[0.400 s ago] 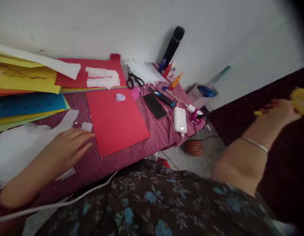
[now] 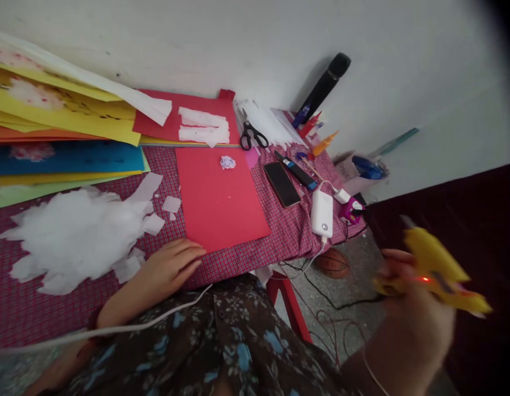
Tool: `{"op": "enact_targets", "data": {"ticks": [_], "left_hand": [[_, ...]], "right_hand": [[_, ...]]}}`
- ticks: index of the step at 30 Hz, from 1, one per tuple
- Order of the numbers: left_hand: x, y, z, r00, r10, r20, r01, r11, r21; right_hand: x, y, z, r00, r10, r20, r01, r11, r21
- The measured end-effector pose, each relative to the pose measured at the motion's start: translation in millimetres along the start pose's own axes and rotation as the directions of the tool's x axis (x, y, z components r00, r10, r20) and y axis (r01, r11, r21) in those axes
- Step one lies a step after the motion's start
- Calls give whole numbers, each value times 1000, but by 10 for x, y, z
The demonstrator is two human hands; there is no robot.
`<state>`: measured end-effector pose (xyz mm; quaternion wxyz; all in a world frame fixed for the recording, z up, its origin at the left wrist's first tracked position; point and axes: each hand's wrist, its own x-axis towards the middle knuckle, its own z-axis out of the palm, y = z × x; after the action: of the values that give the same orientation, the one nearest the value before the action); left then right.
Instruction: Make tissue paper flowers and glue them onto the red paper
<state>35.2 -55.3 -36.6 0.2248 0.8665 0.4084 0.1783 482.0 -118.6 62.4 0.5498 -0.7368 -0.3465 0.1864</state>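
My right hand (image 2: 411, 308) is closed round a yellow glue gun (image 2: 438, 269), held in the air off the table's right end, its small red light on. My left hand (image 2: 170, 267) lies flat with fingers stretched on the red checked tablecloth (image 2: 247, 258), just below the near edge of a red paper sheet (image 2: 220, 195). A small white paper flower (image 2: 227, 161) lies on that sheet. A heap of torn white paper (image 2: 73, 234) sits left of my left hand.
Stacked coloured sheets (image 2: 53, 148) fill the back left. Scissors (image 2: 251, 135), a phone (image 2: 282, 183), a white power bank (image 2: 322, 213), pens and a black bottle (image 2: 323, 88) sit at the right end. A basketball (image 2: 332, 263) and cables lie on the floor.
My right hand has swung down and toward me with the yellow glue gun. My left hand slid from the white scraps to the table's near edge, below the red sheet. The view shifted.
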Motion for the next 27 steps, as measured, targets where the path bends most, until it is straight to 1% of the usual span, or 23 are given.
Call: {"op": "enact_targets", "data": {"ticks": [1, 2, 3, 4, 5, 7, 8, 9, 11, 12, 14, 17, 21, 22, 24, 27], "left_hand": [[-1, 4, 25, 1000, 15, 1, -15, 1000, -17], [-3, 1, 45, 1000, 27, 0, -27, 999, -25], [-9, -6, 61, 999, 35, 0, -35, 999, -25], [-18, -19, 74, 999, 41, -3, -41, 999, -24], [-32, -36, 88, 999, 46, -1, -46, 999, -24], [-71, -78, 121, 999, 43, 0, -43, 998, -40], [-93, -102, 143, 999, 34, -4, -34, 998, -55], [-115, -127, 168, 1000, 25, -11, -25, 997, -73], [-154, -181, 226, 999, 28, -29, -31, 993, -116], [-169, -207, 258, 998, 46, -46, -52, 989, -138], [-190, -256, 323, 993, 83, -85, -97, 981, -169], [-201, -310, 401, 988, 91, -127, -114, 976, -187], [-183, -333, 426, 981, 92, -173, -127, 971, -203], [-174, -329, 415, 979, 95, -179, -131, 969, -207], [-155, -312, 373, 982, 95, -163, -131, 966, -223], [-130, -280, 291, 991, 77, -106, -102, 963, -251]], "right_hand": [[-115, -64, 270, 991, 13, 132, -22, 998, 63], [-187, -128, 540, 959, 27, 280, -55, 994, 94], [-221, -189, 808, 894, 35, 447, -85, 992, 92], [-228, -244, 1070, 819, 35, 572, -94, 993, 75], [-216, -291, 1327, 744, 20, 668, -69, 997, 47], [-176, -353, 1817, 625, -24, 780, 16, 1000, 18], [-158, -365, 2046, 575, -43, 817, 41, 999, 23], [-145, -364, 2259, 536, -60, 842, 61, 998, 32], [-131, -323, 2622, 507, -83, 858, 88, 995, 45], [-126, -290, 2765, 492, -96, 865, 103, 993, 52], [-110, -217, 2973, 472, -110, 875, 123, 991, 58], [-67, -132, 3121, 466, -109, 878, 162, 986, 36], [-17, -89, 3173, 416, -136, 899, 204, 977, 54], [-11, -84, 3182, 411, -136, 901, 203, 978, 55], [-1, -75, 3204, 413, -121, 903, 197, 979, 41], [10, -60, 3245, 423, -88, 902, 214, 977, -6]]}}
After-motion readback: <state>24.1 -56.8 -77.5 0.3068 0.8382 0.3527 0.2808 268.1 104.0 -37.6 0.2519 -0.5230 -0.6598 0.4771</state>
